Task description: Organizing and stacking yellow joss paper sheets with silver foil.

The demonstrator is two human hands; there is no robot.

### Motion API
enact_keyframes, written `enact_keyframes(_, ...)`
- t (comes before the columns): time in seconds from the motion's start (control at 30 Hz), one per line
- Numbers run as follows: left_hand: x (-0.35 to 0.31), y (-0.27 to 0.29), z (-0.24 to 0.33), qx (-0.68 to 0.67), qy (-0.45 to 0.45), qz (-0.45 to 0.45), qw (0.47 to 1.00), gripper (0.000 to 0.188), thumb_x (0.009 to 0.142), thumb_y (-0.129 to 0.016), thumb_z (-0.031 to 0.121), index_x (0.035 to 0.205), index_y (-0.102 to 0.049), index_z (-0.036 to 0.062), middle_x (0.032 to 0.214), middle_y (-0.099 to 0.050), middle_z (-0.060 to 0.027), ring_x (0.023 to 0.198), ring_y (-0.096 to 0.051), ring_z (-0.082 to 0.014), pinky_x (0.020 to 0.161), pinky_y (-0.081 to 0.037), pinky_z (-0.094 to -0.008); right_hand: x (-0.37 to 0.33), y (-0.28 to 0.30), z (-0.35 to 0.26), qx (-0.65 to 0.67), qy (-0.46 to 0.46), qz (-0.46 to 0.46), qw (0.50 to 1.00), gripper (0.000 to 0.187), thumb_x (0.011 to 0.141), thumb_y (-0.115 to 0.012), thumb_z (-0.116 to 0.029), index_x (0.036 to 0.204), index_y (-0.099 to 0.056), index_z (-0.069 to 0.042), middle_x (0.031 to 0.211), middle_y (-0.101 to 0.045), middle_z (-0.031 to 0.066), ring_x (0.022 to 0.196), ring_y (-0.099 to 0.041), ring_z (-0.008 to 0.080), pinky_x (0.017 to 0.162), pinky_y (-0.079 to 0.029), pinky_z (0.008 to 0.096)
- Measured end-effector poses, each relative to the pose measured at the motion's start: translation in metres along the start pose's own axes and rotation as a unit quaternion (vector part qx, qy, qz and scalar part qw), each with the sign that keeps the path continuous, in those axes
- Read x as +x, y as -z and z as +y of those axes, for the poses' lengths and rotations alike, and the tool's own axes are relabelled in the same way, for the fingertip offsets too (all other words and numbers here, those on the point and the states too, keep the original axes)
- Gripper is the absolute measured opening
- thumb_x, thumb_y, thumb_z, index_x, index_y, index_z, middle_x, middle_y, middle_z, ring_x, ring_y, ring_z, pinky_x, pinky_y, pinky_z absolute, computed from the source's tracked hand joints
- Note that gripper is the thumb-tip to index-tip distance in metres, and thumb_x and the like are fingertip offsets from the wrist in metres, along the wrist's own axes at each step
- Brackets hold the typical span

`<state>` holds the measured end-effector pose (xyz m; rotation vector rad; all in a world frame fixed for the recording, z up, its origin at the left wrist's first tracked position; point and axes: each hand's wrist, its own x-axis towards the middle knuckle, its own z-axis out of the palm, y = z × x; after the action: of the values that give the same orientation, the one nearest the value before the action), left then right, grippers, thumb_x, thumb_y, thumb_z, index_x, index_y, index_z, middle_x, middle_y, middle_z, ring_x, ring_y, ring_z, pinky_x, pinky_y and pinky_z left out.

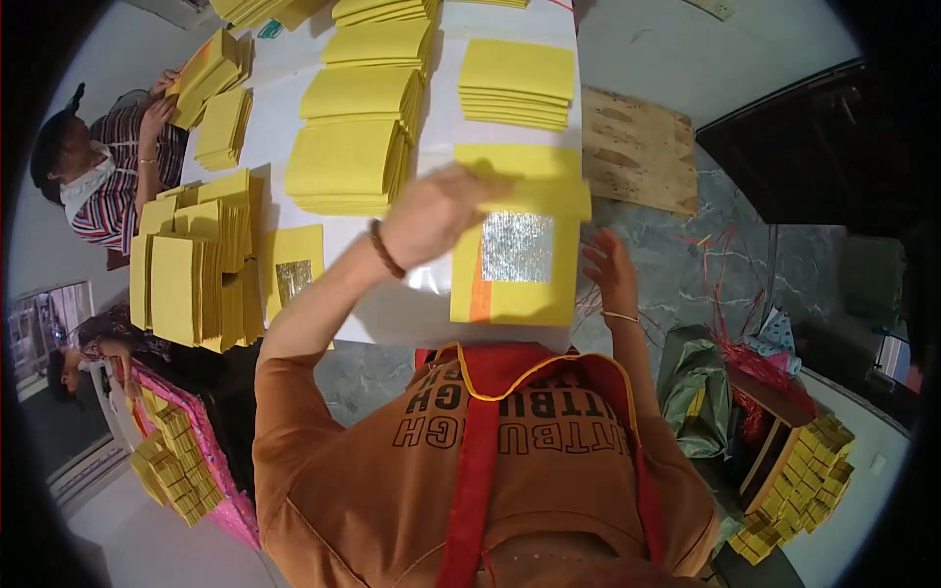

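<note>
In front of me on the table lies a yellow sheet of joss paper (pixel 561 299), with a silver foil square (pixel 517 247) and an orange stripe down its left part. My left hand (pixel 441 216) reaches across from the left, blurred by motion. Its fingers are curled at the paper's upper part, where a raised yellow strip (pixel 549 199) runs sideways past the right edge. Off the sheet's right side, my right hand (pixel 613 269) has its fingers spread and holds nothing. Whether more sheets lie under this one is hidden.
Folded yellow paper stacks (pixel 343 162) line the table's middle, and another pile (pixel 517 83) lies beyond the sheet. At left stand more bundles (pixel 196 274) beside a foil-marked sheet (pixel 294 279). A co-worker (pixel 123 167) handles paper at the far left. A wooden board (pixel 642 147) borders the table's right edge.
</note>
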<state>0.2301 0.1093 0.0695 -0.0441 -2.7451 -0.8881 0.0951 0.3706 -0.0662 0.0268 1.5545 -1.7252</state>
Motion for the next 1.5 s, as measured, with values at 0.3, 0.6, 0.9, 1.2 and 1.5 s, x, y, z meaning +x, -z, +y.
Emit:
enact_keyframes(0.3,0.112,-0.011,-0.119,0.316,-0.051,0.160,0.934,0.052,0.073,-0.054,0.000,0.122,-0.051,0.0177,0.116,-0.056,-0.0005,0.104,-0.052,-0.0218,0.086,-0.036,-0.0370,0.072,-0.026,-0.034,-0.065,0.020,0.005,0.998,0.040,0.089,-0.046,-0.042,0.116,-0.052,-0.012,0.109,-0.057,0.0014,0.098,-0.053,0.0130,0.078,-0.040,0.0308)
enact_keyframes(0.6,0.112,-0.067,-0.180,0.335,-0.001,0.002,0.942,0.042,0.078,-0.055,0.020,0.119,-0.049,0.0186,0.121,-0.051,0.0022,0.109,-0.047,-0.0196,0.087,-0.033,-0.0394,0.180,-0.102,-0.103,-0.130,0.064,0.033,0.989,0.060,0.076,-0.059,-0.048,0.121,-0.048,-0.009,0.114,-0.052,0.0051,0.098,-0.052,0.0183,0.075,-0.041,0.0309)
enact_keyframes(0.9,0.117,-0.081,-0.181,0.161,0.321,0.151,0.921,0.072,0.079,-0.054,0.044,0.134,-0.028,0.0067,0.128,-0.039,-0.0247,0.123,-0.033,-0.0342,0.098,-0.028,-0.0473,0.255,-0.115,-0.071,-0.296,0.157,0.042,0.941,0.073,0.068,-0.071,-0.033,0.126,-0.039,-0.002,0.113,-0.054,0.0184,0.101,-0.055,0.0250,0.085,-0.043,0.0341)
enact_keyframes(1.2,0.125,-0.083,-0.231,-0.196,0.512,0.161,0.821,0.089,0.063,-0.075,0.041,0.124,-0.034,-0.0106,0.112,-0.054,-0.0219,0.093,-0.059,-0.0268,0.076,-0.050,-0.0326,0.251,-0.119,-0.076,-0.251,0.143,0.032,0.957,0.067,0.071,-0.070,-0.029,0.126,-0.040,-0.006,0.111,-0.055,0.0178,0.099,-0.056,0.0248,0.084,-0.044,0.0344)
enact_keyframes(1.5,0.137,-0.068,-0.214,-0.501,0.513,0.102,0.689,0.045,0.072,-0.070,0.027,0.103,-0.057,-0.0038,0.094,-0.063,-0.0129,0.076,-0.063,-0.0203,0.063,-0.051,-0.0287,0.253,-0.111,-0.083,-0.195,0.090,-0.004,0.977,0.066,0.074,-0.070,-0.026,0.127,-0.036,-0.006,0.114,-0.051,0.0161,0.099,-0.053,0.0240,0.082,-0.045,0.0347)
